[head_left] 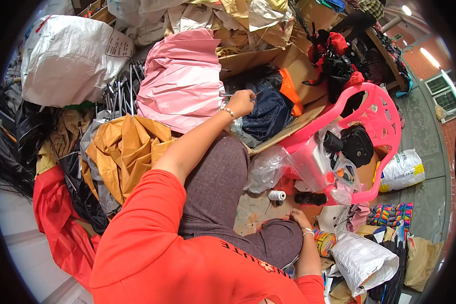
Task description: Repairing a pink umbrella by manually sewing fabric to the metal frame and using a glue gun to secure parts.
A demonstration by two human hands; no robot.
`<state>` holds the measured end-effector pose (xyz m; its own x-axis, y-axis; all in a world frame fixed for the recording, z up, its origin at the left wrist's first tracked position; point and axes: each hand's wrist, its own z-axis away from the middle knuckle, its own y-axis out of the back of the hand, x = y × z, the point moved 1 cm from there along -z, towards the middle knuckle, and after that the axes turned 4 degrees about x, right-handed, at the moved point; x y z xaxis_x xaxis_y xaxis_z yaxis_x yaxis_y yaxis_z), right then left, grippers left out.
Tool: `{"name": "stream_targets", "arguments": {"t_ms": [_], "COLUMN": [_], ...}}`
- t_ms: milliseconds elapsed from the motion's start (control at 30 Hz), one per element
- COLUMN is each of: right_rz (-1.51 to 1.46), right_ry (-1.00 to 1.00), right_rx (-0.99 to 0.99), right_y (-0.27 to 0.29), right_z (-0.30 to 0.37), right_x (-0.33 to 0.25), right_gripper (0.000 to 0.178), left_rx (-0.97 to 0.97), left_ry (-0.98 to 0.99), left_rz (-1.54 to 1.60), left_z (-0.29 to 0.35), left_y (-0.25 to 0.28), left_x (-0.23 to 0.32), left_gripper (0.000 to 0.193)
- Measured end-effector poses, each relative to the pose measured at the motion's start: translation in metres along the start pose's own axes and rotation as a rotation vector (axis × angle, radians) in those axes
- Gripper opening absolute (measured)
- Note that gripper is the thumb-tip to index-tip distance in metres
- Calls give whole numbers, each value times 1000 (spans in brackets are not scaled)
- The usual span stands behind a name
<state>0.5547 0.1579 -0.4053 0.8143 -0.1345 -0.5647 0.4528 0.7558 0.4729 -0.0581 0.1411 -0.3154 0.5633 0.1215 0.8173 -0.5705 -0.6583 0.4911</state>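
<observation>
My left hand (241,103) reaches across to the edge of a bundle of pleated pink fabric (180,81), which looks like an umbrella canopy. Its fingers are closed round a thin metal rod (228,95) that sticks out at the pink edge. Just beyond that hand, a cardboard box (248,62) holds dark navy fabric (264,114) and an orange piece (291,92). My right hand (300,218) lies low beside my knee, its fingers curled in; whatever they may hold is too small to see. A white thread cone (277,195) stands near it.
A pink plastic chair (390,126) carries a black pouch (357,145) and clear bags. Golden-brown umbrella fabric (129,152), red fabric (58,218) and a large white sack (68,61) crowd the left. At lower right lie a white bag (365,263) and a yellow-red tin (324,243).
</observation>
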Motion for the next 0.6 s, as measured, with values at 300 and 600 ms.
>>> {"name": "stream_targets", "arguments": {"t_ms": [300,600], "right_rz": [-108,-20], "right_ry": [-46,-32], "right_rx": [-65,-60], "right_y": [-11,-18], "right_z": [-26,-24], "right_x": [-17,-34], "right_gripper": [15,17], "left_rx": [-73,-51], "left_ry": [78,28], "left_rz": [47,-587], "left_z": [9,8], "left_y": [34,41], "left_x": [-42,-49], "left_gripper": [27,27]}}
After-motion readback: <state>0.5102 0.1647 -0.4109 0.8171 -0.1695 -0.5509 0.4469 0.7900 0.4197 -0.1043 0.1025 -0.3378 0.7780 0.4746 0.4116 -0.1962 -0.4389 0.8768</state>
